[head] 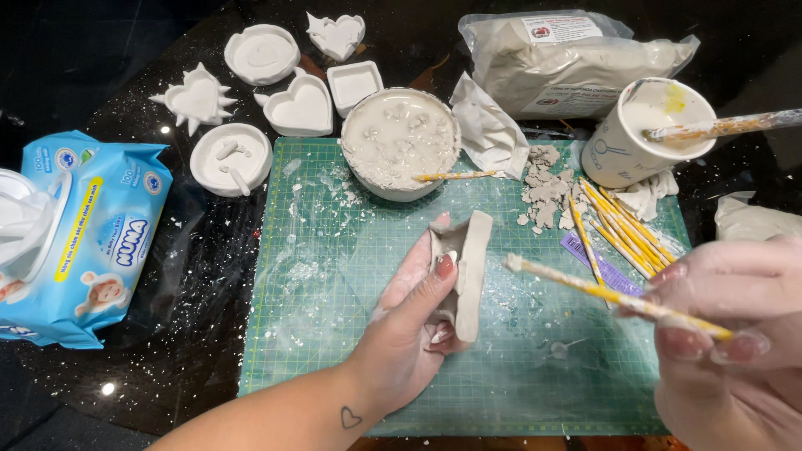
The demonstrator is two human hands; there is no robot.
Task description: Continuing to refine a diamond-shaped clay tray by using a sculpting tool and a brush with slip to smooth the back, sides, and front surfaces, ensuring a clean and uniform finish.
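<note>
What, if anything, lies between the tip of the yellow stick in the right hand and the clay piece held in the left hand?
Nothing visible does. The stick in the right hand points at the clay piece in the left hand, with only bare green cutting mat beneath the gap.

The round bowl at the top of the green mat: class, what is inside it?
The bowl holds pale grey plaster-like mix with lumps on its surface, and a yellow stick rests on its rim. The mix covers whatever lies beneath it.

A grey, curved clay mould stands on its edge above the green cutting mat, dusted with plaster. A thin yellow stick with a white-crusted tip slants toward it, just short of touching.
</note>
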